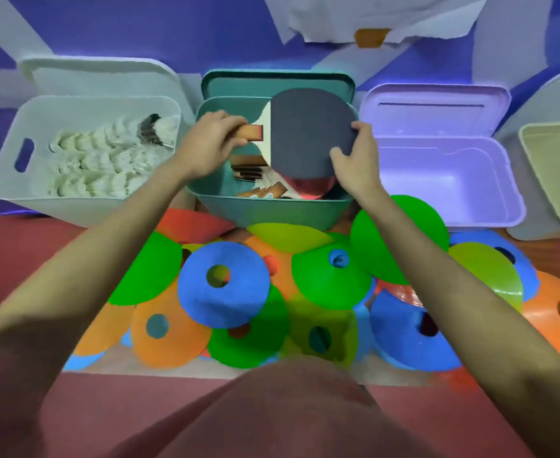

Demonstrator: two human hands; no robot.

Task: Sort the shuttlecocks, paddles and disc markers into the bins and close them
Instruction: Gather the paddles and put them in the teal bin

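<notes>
- Floor (14, 259): red, with the disc markers (224, 285) heaped on it, below both wrists and nearer the body than either hand. None sorted yet.
- White bin (17, 127): well left of the left hand, lid up behind it, shuttlecocks (100, 160) lying in rows inside.
- Purple bin (450, 166): just right of the right hand, lid open, nothing seen inside. Judged the likely home for the markers.
- Teal bin (272, 209): directly under both hands, lid propped behind. More paddles stacked inside.
- Paddle (308, 133): held over the teal bin between the two hands, dark face up. Long axis ran left to right, handle toward the left hand, blade toward the right.
- Left hand (206, 143): fingers curled round the wooden handle.
- Right hand (354, 153): thumb and fingers pinching the blade's right edge.
- Judgement: the coming move was straight down from the hands onto the stack. Both hands equally near; the left steered by the handle.
</notes>
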